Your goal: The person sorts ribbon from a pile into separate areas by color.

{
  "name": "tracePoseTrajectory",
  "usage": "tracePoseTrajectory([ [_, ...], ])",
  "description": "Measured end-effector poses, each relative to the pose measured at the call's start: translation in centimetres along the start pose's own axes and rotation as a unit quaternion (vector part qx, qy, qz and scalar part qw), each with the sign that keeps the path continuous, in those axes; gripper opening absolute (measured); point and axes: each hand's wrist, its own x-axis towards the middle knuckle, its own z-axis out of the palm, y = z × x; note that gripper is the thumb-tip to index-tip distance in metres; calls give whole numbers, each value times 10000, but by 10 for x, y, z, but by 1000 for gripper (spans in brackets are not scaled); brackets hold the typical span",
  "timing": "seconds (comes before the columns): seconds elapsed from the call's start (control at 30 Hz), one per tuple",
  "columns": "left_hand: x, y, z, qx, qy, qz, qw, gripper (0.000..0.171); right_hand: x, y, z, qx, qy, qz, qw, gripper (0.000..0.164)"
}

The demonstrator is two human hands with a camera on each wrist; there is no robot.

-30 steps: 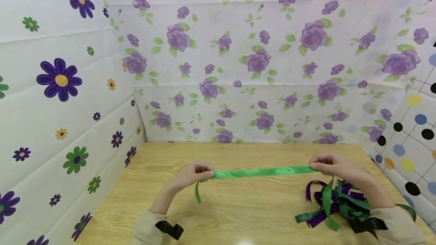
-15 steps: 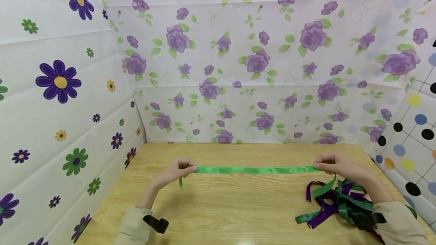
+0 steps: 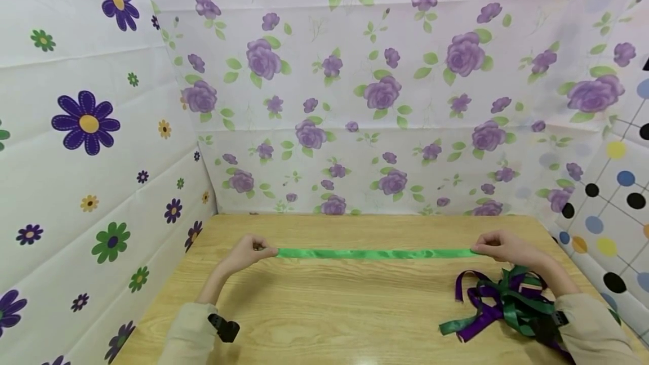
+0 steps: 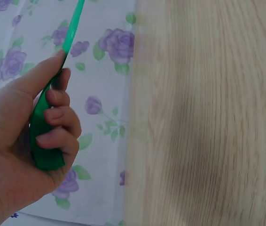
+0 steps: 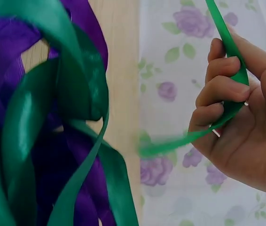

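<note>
Currently I have both hands pinching one bright green ribbon (image 3: pixel 375 254), thumb against forefinger at each side. My left hand (image 3: pixel 244 253) also keeps its other fingers curled, and the left wrist view shows that end of the ribbon tucked into the palm beneath them. My right hand (image 3: pixel 507 248) lets its end pass under the curled fingers and out past the little finger, where the tip blurs in the right wrist view. Between the hands the ribbon runs straight and looks taut, seemingly raised off the table (image 3: pixel 355 308).

Next to my right forearm lies the pile (image 3: pixel 480 320), dark green and purple strips looped over each other on the table, partly hidden by the black mount (image 3: pixel 549 328) on that wrist.

As I judge it, picking out this one strip and drawing it out straight is done; it lies well apart from the pile. What I can see of it is neither tied nor folded, and it is not yet set down. The pile itself remains unsorted, so most of any sorting would be left.
</note>
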Motion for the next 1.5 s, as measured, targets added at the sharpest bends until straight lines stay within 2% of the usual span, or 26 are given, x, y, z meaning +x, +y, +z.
tracePoseTrajectory([
  [0.13, 4, -7, -4, 206, 482, -124, 9985, 22, 3, 7, -7, -166, 220, 208, 9994, 26],
  [0.27, 11, -29, -8, 176, 666, -251, 9973, 23, 5, 16, -13, -230, 311, 431, 9983, 31],
  [0.43, 13, -41, -8, 78, 880, -268, 9957, 20, 6, 28, -15, -214, 307, 433, 9984, 34],
  [0.53, 14, -46, -7, 4, 1168, -509, 9918, 19, 7, 34, -16, -228, 416, 547, 9974, 33],
  [0.67, 19, -53, -5, -140, 1679, -1043, 9802, 17, 9, 40, -17, -218, 692, 1005, 9923, 37],
  [0.73, 20, -55, -5, -165, 1861, -1206, 9750, 18, 10, 43, -17, -228, 834, 1259, 9883, 39],
  [0.87, 23, -60, -3, -124, 2074, -1344, 9689, 19, 14, 48, -16, -293, 1026, 1503, 9829, 39],
  [0.97, 25, -63, -1, -171, 2189, -1450, 9648, 19, 17, 51, -16, -408, 1107, 1537, 9811, 38],
  [1.07, 29, -67, 1, -432, 2328, -1591, 9585, 22, 20, 51, -15, -428, 1196, 1615, 9787, 39],
  [1.3, 38, -76, 6, -1225, 2689, -2107, 9318, 28, 30, 48, -11, -273, 1450, 1668, 9749, 35],
  [1.43, 41, -77, 7, -1553, 2851, -2237, 9190, 34, 36, 46, -7, -6, 1598, 1776, 9711, 32],
  [1.5, 43, -78, 7, -1659, 2909, -2243, 9152, 36, 37, 45, -6, 130, 1661, 1850, 9685, 32],
])
